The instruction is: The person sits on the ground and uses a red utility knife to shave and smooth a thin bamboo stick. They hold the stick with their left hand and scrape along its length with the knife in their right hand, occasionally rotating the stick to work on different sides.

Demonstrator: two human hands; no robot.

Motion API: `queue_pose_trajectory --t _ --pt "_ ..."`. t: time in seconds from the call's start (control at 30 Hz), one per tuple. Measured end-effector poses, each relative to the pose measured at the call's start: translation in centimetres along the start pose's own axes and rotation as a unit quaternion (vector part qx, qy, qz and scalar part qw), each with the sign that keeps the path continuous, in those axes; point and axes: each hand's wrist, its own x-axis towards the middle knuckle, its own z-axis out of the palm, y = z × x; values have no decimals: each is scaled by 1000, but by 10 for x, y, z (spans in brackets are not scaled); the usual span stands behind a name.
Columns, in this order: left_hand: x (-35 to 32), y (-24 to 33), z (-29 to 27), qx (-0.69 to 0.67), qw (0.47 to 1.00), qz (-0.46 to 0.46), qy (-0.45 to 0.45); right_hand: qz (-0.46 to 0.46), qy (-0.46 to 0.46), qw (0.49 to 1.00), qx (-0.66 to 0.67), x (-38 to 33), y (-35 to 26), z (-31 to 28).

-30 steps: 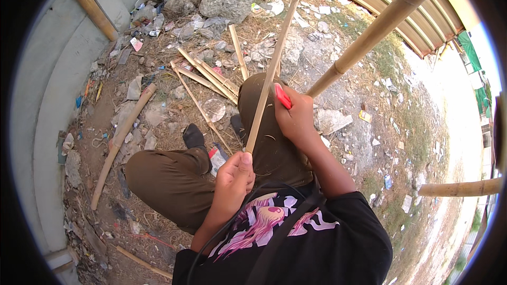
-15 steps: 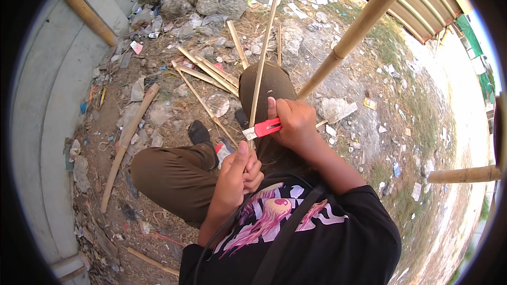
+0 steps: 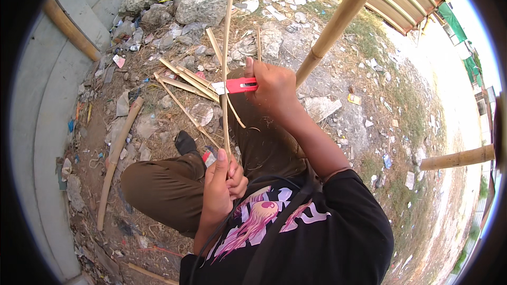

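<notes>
Knife (image 3: 243, 85), clenched in right grip (image 3: 274, 88), has moved up the strip (image 3: 228, 31) left grip (image 3: 224, 180) clasps.

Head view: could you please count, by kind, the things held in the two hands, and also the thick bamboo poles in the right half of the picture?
Flat red utility knife with metal blade, in the right hand: 1
Long thin tan bamboo strip, in the left hand: 1
Thick round tan bamboo poles: 2
Total: 4

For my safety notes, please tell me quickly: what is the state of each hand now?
Left hand: closed, holding the strip.
Right hand: closed, holding the cutter.
</notes>
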Motion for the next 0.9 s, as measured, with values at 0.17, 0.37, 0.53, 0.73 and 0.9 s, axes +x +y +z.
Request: queue_pose_trajectory --t 0.17,0.37,0.53,0.73,0.9 --pt "-1 0 7 3 1000 -9 2 -13 47 997 -60 50 27 11" --pt "0 -12 9 33 999 -38 -15 275 14 951 -144 157 106 2" --pt "5 -4 6 57 998 -18 6 185 -91 979 -4 130 130 1" --pt "9 -10 0 111 989 42 91 99 -203 973 48 -15 9 -34" --pt "6 -9 3 132 982 76 112 36 -189 980 44 -64 -35 -48"
